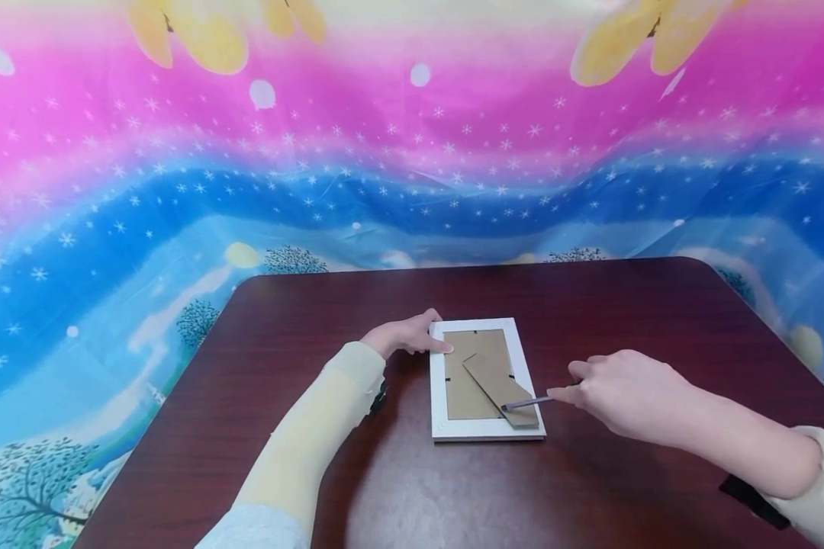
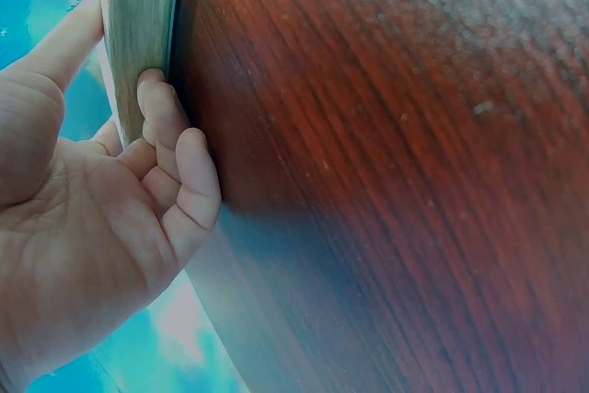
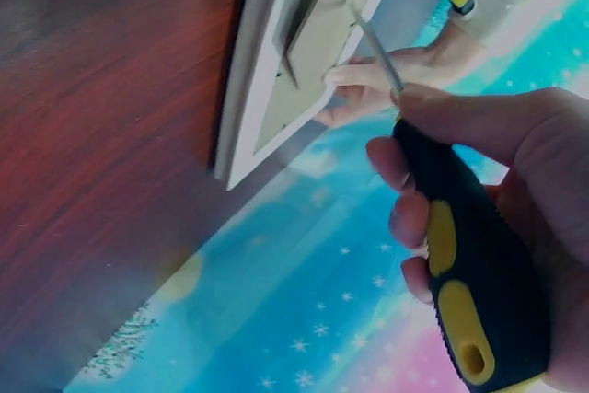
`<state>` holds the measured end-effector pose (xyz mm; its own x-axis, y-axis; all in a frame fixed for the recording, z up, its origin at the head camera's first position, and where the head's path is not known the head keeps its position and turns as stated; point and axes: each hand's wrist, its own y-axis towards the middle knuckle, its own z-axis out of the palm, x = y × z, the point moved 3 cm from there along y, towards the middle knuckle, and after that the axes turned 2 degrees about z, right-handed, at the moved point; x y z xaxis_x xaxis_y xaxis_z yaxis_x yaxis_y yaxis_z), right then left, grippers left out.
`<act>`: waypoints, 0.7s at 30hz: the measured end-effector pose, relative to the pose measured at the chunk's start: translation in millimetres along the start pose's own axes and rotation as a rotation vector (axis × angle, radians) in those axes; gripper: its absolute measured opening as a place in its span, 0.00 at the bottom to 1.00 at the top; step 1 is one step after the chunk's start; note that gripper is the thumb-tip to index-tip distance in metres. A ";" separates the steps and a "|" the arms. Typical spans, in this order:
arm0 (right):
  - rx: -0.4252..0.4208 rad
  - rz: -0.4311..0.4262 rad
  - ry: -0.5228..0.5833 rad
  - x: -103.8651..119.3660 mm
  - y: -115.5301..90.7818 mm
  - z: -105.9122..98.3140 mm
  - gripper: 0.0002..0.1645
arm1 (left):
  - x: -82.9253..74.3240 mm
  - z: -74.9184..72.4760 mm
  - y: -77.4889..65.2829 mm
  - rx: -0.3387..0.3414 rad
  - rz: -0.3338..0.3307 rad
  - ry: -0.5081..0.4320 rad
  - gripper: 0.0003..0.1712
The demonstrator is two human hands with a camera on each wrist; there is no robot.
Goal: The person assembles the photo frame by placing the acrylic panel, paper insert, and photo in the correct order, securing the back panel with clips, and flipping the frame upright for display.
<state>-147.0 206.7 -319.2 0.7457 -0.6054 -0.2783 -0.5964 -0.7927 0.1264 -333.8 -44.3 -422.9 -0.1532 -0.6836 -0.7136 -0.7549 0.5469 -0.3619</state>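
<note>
A white picture frame (image 1: 439, 400) lies face down on the table, its brown backing board (image 1: 463, 396) showing. On the backing sits a slanting brown easel stand (image 1: 518, 393), its lower end overlapping the frame's bottom right corner. My left hand (image 1: 412, 334) grips the frame's upper left edge, thumb on top and fingers curled along the side (image 2: 143, 25). In my right hand (image 1: 625, 393) is a screwdriver (image 3: 479, 273) with a black and yellow handle, held from the right. The metal tip meets the stand near its lower left edge in the head view.
The dark red wooden table (image 1: 590, 305) extends on all sides of the frame. Behind it hangs a pink and blue printed cloth (image 1: 412, 168) with snowflakes and trees. A black strap (image 1: 755, 499) circles my right wrist by the sleeve.
</note>
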 end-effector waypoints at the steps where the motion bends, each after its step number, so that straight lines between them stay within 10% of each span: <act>1: -0.006 -0.002 0.015 -1.4 -0.2 0.2 0.22 | 0.3 -0.2 0.4 0.000 0.000 0.002 0.29; 21: 0.085 0.054 0.229 -4.3 -1.5 13.2 0.19 | -1.2 -0.4 -1.1 0.002 -0.008 0.002 0.29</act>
<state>-153.2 211.4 -330.8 0.7541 -0.6549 -0.0493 -0.6528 -0.7557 0.0524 -333.1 -44.3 -421.4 -0.1485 -0.6892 -0.7092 -0.7551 0.5421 -0.3688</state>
